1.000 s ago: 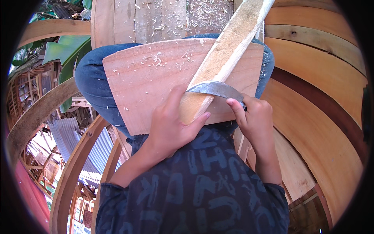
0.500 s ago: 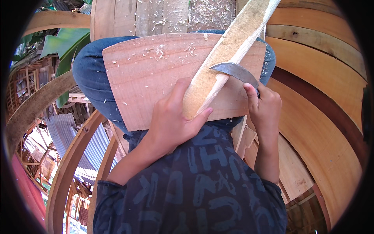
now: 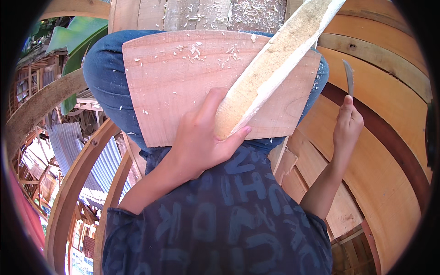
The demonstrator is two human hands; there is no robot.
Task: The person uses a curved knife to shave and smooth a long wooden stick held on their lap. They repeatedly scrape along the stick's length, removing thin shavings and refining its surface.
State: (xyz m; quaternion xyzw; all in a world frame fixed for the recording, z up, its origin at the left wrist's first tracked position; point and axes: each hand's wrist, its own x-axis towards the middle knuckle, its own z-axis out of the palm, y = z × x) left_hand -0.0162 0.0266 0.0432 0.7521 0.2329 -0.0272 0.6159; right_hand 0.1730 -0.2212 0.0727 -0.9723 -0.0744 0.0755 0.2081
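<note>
Low over my lap, head view: my left hand (image 3: 198,133) is closed on the near end of a long, pale yellow wooden strip (image 3: 275,68), rough along its broad face and whiter along its right edge. Thumb on the right side of the strip, fingers along the left. From that grip the strip slants away, forward and to the right, its far end running out of the picture.

Beneath the left grip and strip: a broad pinkish-brown wooden board (image 3: 176,96) with a curved far edge, lying across my legs in blue jeans (image 3: 104,87). Curled pale wood shavings (image 3: 195,51) on it, ahead of my left hand. Beyond the board, grey-brown planks (image 3: 176,18) with more shavings.

Well out to the right of the left grip, my right hand (image 3: 347,123) is closed round a knife with a curved grey metal blade (image 3: 349,77); handle mostly hidden in the fist. Blade stands forward of that grip, apart from the strip. Behind and beside the right hand, curved orange-brown wooden planks (image 3: 376,178).

Left of the left grip, past my knee: curved brown wooden ribs (image 3: 75,183), corrugated grey metal sheets (image 3: 110,167), a large green leaf (image 3: 73,41).
</note>
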